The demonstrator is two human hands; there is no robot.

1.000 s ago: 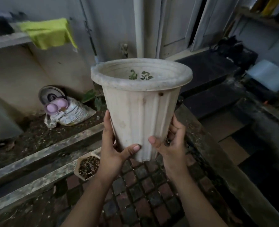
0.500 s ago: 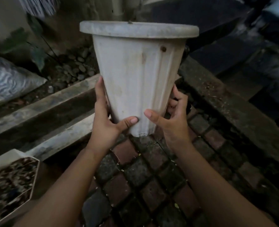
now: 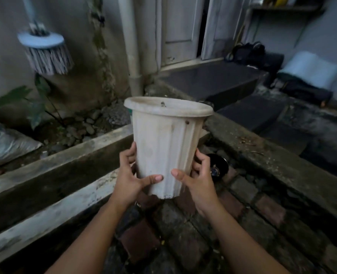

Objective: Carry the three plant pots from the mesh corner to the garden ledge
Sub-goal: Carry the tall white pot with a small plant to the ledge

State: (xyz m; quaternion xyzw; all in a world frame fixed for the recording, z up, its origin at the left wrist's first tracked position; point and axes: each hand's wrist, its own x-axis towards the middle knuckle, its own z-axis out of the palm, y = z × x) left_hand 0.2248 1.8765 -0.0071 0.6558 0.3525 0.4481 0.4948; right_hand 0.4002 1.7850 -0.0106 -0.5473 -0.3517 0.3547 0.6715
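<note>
A tall off-white ribbed plant pot [image 3: 166, 143] with a wide rim is held upright in the air above the brick paving, in the middle of the head view. My left hand [image 3: 131, 177] grips its lower left side, thumb across the front. My right hand [image 3: 196, 177] grips the lower right side the same way. The pot's inside is hidden from this angle. A concrete ledge [image 3: 68, 155] runs diagonally just left of and behind the pot, bordering a garden bed with stones and leaves.
A second concrete curb [image 3: 266, 155] runs on the right, with dark steps [image 3: 219, 80] and a door behind. A small dark round object [image 3: 218, 164] lies by my right hand. A mop head [image 3: 45, 50] hangs on the left wall above a silvery sack [image 3: 3, 143]. A drainpipe [image 3: 133, 46] stands behind.
The view has tilted up and pulled back, so the pot now looks lower and farther. The hexagonal pot at the lower left is out of view. Both hands keep the same grip.
</note>
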